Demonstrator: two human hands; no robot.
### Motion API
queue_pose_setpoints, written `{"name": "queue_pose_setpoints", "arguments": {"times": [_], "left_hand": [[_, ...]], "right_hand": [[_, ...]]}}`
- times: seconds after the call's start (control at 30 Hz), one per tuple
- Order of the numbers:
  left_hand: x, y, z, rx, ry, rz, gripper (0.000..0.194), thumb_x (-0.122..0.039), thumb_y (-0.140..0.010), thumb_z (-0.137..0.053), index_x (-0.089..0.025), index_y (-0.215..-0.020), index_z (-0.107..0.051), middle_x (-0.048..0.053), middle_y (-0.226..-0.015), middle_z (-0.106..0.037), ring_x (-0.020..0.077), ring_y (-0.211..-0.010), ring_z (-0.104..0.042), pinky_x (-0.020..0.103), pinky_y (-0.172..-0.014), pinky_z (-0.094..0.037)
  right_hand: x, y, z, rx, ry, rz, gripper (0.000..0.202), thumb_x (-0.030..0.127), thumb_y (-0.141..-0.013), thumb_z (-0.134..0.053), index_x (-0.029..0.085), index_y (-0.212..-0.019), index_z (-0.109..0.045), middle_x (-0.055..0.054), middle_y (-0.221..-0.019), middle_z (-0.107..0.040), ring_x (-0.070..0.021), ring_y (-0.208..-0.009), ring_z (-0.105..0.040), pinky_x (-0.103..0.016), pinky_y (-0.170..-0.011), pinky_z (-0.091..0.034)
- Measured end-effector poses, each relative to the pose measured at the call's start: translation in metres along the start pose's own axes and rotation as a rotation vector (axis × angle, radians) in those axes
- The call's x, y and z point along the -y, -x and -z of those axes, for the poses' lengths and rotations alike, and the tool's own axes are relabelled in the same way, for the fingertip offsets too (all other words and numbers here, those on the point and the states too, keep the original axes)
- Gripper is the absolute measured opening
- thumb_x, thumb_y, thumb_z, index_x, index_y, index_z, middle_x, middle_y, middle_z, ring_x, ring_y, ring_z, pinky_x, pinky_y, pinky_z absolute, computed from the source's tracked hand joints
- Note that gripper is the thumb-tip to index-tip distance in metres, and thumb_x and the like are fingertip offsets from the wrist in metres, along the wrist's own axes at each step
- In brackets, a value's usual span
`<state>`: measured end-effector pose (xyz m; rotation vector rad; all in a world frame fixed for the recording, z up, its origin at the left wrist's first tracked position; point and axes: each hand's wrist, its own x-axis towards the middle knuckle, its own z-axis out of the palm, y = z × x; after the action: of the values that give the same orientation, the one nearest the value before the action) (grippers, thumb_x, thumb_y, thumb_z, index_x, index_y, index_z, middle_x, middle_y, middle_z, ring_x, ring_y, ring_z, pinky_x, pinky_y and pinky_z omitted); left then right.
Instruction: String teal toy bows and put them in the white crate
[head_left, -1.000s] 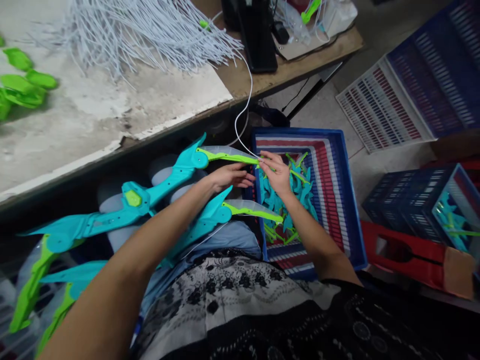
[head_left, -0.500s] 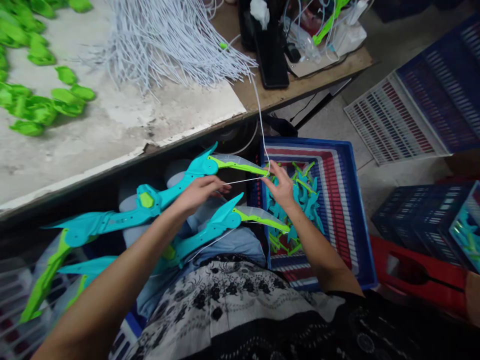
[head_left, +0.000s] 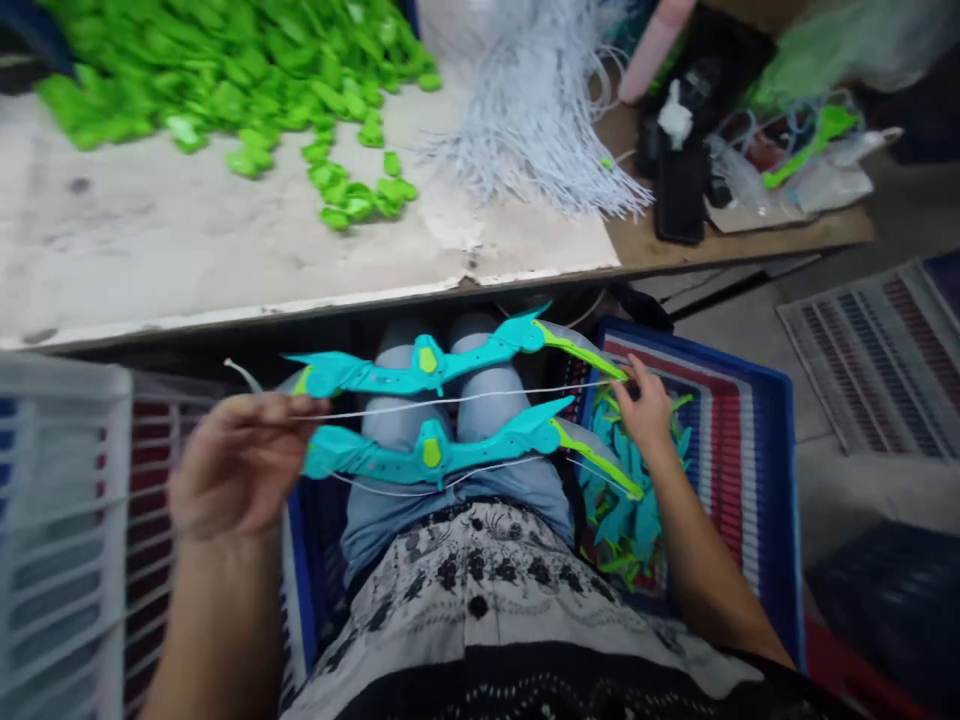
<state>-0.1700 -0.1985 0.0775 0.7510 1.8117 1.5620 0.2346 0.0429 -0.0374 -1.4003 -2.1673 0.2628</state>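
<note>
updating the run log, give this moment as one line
left grip: holding white cord | right grip: at upper bow tip | white cord: between grips

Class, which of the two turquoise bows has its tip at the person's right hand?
The upper bow, nearer the workbench: the right hand pinches its lime-green tip. The lower bow, nearer the shirt, has its matching tip free.

The farther toy bow (head_left: 427,374) stretches crosswise, turquoise in the body with a yellow-green patch at its middle. One lime limb, edged with see-through grey, curves toward four o'clock; the nine o'clock limb is mostly hidden. From the four o'clock tip the white string (head_left: 409,406) runs nearly straight toward nine — on the bow's six o'clock side — its thickened loose end poking toward ten.
</note>
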Motion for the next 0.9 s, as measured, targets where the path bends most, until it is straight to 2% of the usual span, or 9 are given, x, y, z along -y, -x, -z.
{"name": "queue_pose_setpoints", "arguments": {"times": [0.07, 0.13, 0.2, 0.3, 0.4, 0.5, 0.6, 0.77, 0.9], "left_hand": [[0.008, 0.013, -0.019, -0.085, 0.346, 0.117, 0.023, -0.046, -0.062, -0.080, -0.029, -0.073, -0.068, -0.003, -0.069, -0.068, 0.0193, -0.079, -0.066, 0.039, -0.085, -0.053], [0.015, 0.025, -0.036, -0.098, 0.492, 0.251, 0.032, -0.033, -0.055, -0.086, -0.025, -0.081, -0.070, -0.001, -0.066, -0.069, 0.0194, -0.073, -0.068, 0.038, -0.082, -0.054], [0.019, 0.034, -0.048, -0.070, 0.525, 0.341, 0.035, -0.034, -0.056, -0.086, -0.021, -0.083, -0.069, 0.003, -0.068, -0.071, 0.0211, -0.071, -0.069, 0.039, -0.081, -0.054], [0.019, 0.043, -0.056, 0.004, 0.574, 0.382, 0.029, -0.036, -0.058, -0.084, -0.018, -0.073, -0.066, 0.004, -0.066, -0.069, 0.0209, -0.066, -0.068, 0.037, -0.074, -0.055], [0.016, 0.044, -0.056, 0.053, 0.626, 0.366, 0.023, -0.036, -0.066, -0.079, -0.018, -0.074, -0.066, 0.002, -0.061, -0.065, 0.0169, -0.059, -0.063, 0.031, -0.065, -0.053], [0.016, 0.041, -0.052, 0.027, 0.657, 0.312, 0.019, -0.034, -0.071, -0.075, -0.018, -0.074, -0.065, 0.000, -0.057, -0.059, 0.0124, -0.054, -0.057, 0.025, -0.057, -0.047], [0.018, 0.036, -0.044, -0.082, 0.648, 0.254, 0.019, -0.033, -0.073, -0.074, -0.017, -0.073, -0.065, -0.002, -0.055, -0.056, 0.0087, -0.051, -0.049, 0.021, -0.051, -0.040], [0.022, 0.011, -0.009, -0.434, 0.550, 0.091, 0.018, -0.031, -0.072, -0.074, -0.015, -0.076, -0.067, -0.002, -0.053, -0.054, 0.0062, -0.045, -0.042, 0.019, -0.045, -0.033], [0.029, -0.017, 0.027, -0.654, 0.423, -0.061, 0.016, -0.028, -0.070, -0.073, -0.015, -0.076, -0.068, -0.003, -0.053, -0.054, 0.0053, -0.041, -0.039, 0.019, -0.040, -0.028]], "right_hand": [[0.028, -0.014, -0.004, -0.044, 0.061, 0.075, 0.041, 0.042, -0.087, -0.052, 0.017, -0.118, -0.061, -0.014, -0.106, -0.067, -0.0287, -0.103, -0.059, -0.048, -0.093, -0.045], [0.076, -0.026, -0.016, -0.029, 0.014, 0.217, 0.032, 0.037, -0.089, -0.050, 0.019, -0.112, -0.064, -0.012, -0.106, -0.067, -0.0276, -0.104, -0.057, -0.047, -0.095, -0.043], [0.137, -0.031, -0.039, 0.105, -0.093, 0.456, 0.028, 0.032, -0.091, -0.048, 0.021, -0.112, -0.064, -0.011, -0.107, -0.066, -0.0256, -0.105, -0.056, -0.044, -0.096, -0.042], [0.225, -0.025, -0.086, 0.384, -0.119, 0.844, 0.034, 0.030, -0.091, -0.048, 0.020, -0.121, -0.060, -0.014, -0.118, -0.060, -0.0277, -0.111, -0.050, -0.044, -0.097, -0.038], [0.277, -0.019, -0.125, 0.516, 0.042, 0.973, 0.042, 0.023, -0.093, -0.042, 0.023, -0.134, -0.050, -0.016, -0.113, -0.059, -0.0274, -0.102, -0.052, -0.044, -0.091, -0.039], [0.287, -0.033, -0.137, 0.601, 0.149, 0.981, 0.047, 0.021, -0.093, -0.041, 0.024, -0.140, -0.043, -0.016, -0.106, -0.061, -0.0260, -0.092, -0.056, -0.039, -0.082, -0.042], [0.274, -0.067, -0.130, 0.759, 0.056, 0.991, 0.048, 0.025, -0.090, -0.049, 0.021, -0.138, -0.046, -0.015, -0.103, -0.064, -0.0231, -0.087, -0.059, -0.035, -0.077, -0.045], [0.251, -0.109, -0.121, 1.079, -0.356, 0.774, 0.049, 0.031, -0.082, -0.060, 0.024, -0.130, -0.056, 0.000, -0.086, -0.070, -0.0116, -0.064, -0.057, -0.022, -0.063, -0.043], [0.244, -0.113, -0.121, 1.168, -0.371, 0.646, 0.048, 0.034, -0.079, -0.061, 0.026, -0.127, -0.059, 0.005, -0.079, -0.070, -0.0077, -0.052, -0.047, -0.019, -0.052, -0.037]]}}
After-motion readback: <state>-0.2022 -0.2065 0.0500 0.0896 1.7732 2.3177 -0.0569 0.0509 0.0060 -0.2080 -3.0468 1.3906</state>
